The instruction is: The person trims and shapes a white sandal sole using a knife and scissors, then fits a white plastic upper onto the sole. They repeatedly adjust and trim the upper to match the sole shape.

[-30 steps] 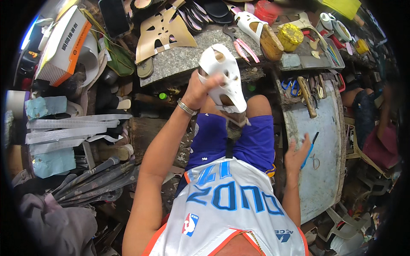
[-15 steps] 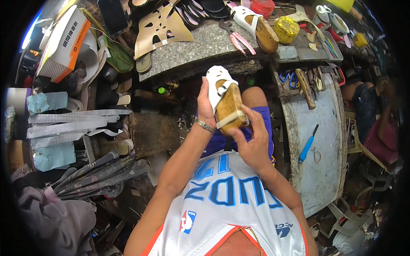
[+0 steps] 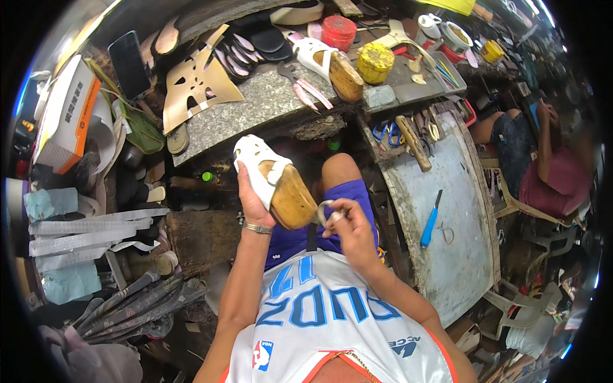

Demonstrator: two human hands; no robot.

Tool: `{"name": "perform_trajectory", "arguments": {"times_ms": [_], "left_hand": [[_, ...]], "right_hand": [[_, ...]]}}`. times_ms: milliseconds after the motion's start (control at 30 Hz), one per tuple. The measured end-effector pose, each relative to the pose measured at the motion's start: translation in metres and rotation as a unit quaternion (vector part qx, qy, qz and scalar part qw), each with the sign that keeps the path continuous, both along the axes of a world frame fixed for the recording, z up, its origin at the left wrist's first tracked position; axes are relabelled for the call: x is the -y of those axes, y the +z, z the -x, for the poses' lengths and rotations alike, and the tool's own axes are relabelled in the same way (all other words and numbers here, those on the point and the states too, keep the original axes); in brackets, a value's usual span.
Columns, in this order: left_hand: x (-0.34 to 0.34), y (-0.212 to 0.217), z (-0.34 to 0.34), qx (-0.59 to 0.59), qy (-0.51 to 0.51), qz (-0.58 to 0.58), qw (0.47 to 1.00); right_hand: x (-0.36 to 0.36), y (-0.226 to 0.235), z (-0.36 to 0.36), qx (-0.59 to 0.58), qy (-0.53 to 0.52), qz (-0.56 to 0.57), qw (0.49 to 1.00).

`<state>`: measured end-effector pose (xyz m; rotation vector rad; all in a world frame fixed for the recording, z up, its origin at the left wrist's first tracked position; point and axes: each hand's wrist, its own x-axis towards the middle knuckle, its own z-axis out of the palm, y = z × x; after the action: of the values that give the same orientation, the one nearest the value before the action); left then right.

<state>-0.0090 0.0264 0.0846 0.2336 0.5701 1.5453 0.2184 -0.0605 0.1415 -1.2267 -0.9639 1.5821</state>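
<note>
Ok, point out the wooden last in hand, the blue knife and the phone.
Wooden last [image 3: 294, 200]: head view, on its bare wood.
Blue knife [image 3: 431, 223]: head view, on its handle.
Phone [image 3: 129, 65]: head view, on its dark screen.

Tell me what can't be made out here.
Head view, left hand: most fingers hidden behind white upper and wooden last.
Head view, pale band: partly covered by right hand.
Head view, yellow object: cut off by top edge.
Head view, co-worker's hands: too small for detail.

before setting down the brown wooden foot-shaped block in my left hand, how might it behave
The brown wooden block looks solid, so likely stiff; rounded edges may let it rock. The white cut-out upper on it might flex at its straps.
</note>
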Motion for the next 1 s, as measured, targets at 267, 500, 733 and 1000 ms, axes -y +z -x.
{"name": "perform_trajectory", "arguments": {"times_ms": [267,500,733,1000], "left_hand": [[0.004,0.027,-0.042,-0.106,-0.096,0.028,0.989],[0.013,0.027,-0.038,-0.353,-0.03,-0.016,0.935],[0.014,0.017,-0.031,-0.444,0.027,-0.011,0.895],[0.012,0.009,-0.029,-0.347,-0.015,-0.005,0.938]], "right_hand": [[-0.005,-0.027,0.015,-0.148,0.069,0.074,0.984],[-0.01,-0.028,0.012,-0.089,0.133,0.077,0.984],[-0.022,-0.018,0.015,0.016,0.221,-0.023,0.975],[-0.022,-0.025,0.019,-0.079,0.193,0.011,0.978]]}}
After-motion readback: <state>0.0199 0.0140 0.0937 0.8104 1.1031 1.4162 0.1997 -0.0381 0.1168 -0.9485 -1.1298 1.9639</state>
